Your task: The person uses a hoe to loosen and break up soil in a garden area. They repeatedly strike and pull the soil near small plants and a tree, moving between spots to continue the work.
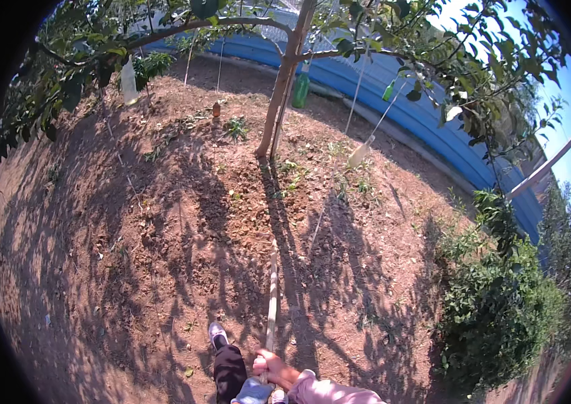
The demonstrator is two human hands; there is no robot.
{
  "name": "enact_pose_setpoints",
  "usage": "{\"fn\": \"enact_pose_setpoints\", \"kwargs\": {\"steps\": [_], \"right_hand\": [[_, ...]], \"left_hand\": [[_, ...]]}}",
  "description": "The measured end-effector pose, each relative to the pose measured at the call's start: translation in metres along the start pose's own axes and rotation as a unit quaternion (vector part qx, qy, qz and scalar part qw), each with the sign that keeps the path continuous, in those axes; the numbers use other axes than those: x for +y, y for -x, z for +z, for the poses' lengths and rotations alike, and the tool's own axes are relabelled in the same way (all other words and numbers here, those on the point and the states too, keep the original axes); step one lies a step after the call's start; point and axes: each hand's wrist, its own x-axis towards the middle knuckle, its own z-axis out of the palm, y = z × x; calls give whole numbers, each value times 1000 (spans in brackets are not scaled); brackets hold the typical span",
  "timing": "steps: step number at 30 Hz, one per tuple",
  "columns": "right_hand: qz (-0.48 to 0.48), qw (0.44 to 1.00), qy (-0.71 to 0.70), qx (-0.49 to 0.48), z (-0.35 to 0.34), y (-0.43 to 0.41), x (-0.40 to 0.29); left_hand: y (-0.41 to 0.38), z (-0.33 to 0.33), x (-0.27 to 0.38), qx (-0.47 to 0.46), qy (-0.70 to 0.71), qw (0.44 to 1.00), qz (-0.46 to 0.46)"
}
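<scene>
My right hand [271, 367], bare and coming from a pink sleeve, is closed around a long wooden handle [272, 303] at the bottom centre. Just below it my left hand [253, 391], in a light blue-grey glove or covering, is closed on the same handle near the picture's edge. The handle points away from me, and its far end rests at the loose, crumbly soil [252, 217] in front of the tree trunk [278, 106]. Whether a tool head is fixed there I cannot tell; soil and shadow hide it.
Leafy branches spread overhead. Green bottles [301, 90] and pale bottles [128, 83] hang on strings from them. A blue metal fence [366, 76] curves behind. A dense green bush [497, 308] stands at the right. My shoe [217, 333] is left of the handle.
</scene>
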Motion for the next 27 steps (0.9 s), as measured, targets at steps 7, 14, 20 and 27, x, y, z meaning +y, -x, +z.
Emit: {"fn": "enact_pose_setpoints", "kwargs": {"steps": [7, 14, 20, 27], "right_hand": [[-4, 994, 70, 79, -29, 77, 48], [-48, 990, 105, 77, -30, 88, 36], [-37, 982, 179, 50, -70, 102, 73], [-42, 931, 325, 160, -64, 65, 100]], "left_hand": [[64, 61, -36, -66, 197, 977, -45], [153, 94, -1, -29, 236, 971, 31], [123, 102, -73, 67, -107, 989, 73], [143, 51, -102, 9, -143, 987, 78]]}}
